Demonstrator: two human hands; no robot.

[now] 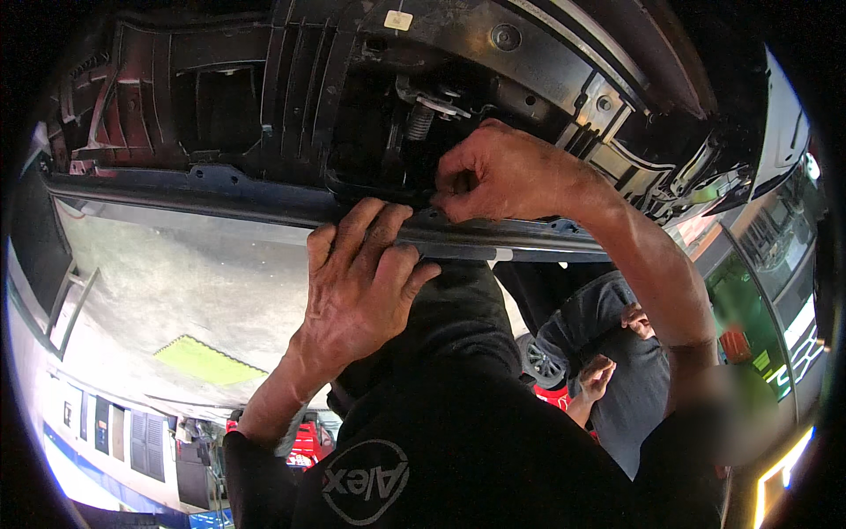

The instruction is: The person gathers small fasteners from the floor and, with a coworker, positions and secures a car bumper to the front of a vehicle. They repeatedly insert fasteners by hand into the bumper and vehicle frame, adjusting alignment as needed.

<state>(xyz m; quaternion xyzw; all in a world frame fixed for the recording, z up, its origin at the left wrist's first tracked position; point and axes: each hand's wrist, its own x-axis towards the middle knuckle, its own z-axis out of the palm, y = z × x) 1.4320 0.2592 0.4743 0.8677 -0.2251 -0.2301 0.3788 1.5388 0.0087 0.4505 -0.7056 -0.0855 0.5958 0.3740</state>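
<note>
In front of me is the underside of a dark vehicle panel, with a long dark edge strip along its near side. My left hand is on this strip near the middle, its fingers bent over the edge and its thumb below. Just to the right, my right hand is closed in a pinch above the strip, beside a dark recess. Anything between those fingertips is hidden or too small to name. A metal latch with a coil spring sits in the recess, left of my right hand.
A metal plate with a round fastener spans the upper right. Beyond my right forearm another person in dark clothing has both hands near their body. A yellow-green mat lies on the pale floor, and red equipment stands at lower left.
</note>
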